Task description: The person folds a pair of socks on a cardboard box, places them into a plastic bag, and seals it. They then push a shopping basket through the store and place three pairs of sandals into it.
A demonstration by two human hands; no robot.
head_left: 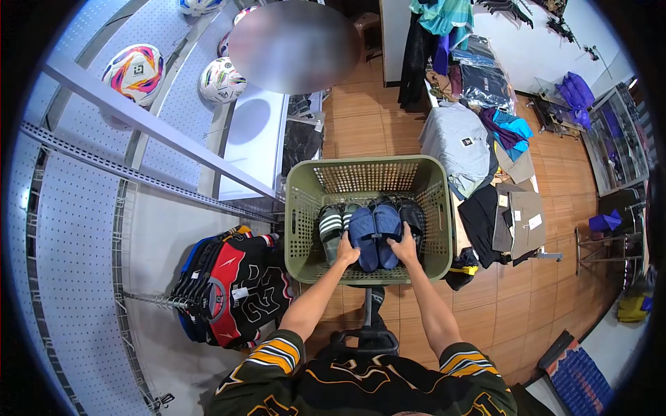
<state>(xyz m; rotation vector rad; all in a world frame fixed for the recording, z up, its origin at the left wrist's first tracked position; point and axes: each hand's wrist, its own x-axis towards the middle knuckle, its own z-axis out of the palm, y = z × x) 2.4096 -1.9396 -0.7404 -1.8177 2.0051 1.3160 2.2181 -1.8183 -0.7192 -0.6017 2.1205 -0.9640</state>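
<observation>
A green plastic basket (438, 222) with perforated walls is in front of me. Inside it lies a pair of blue slides (363, 225), side by side on top of other footwear. My left hand (348, 250) grips the left blue slide at its edge, thumb on top. On the right slide's outer edge, my right hand (404, 246) is closed in the same way. To their left are dark slides with white stripes (330, 223); black slides (414, 216) show at the right. The undersides of the blue slides and some of my fingers are hidden.
Jerseys (236, 295) hang on a rack at the left. Balls (222, 80) sit on a perforated shelf unit (76, 229). Folded clothes (454, 139) cover a table on the right. A dark-handled stand (366, 340) is between me and the basket.
</observation>
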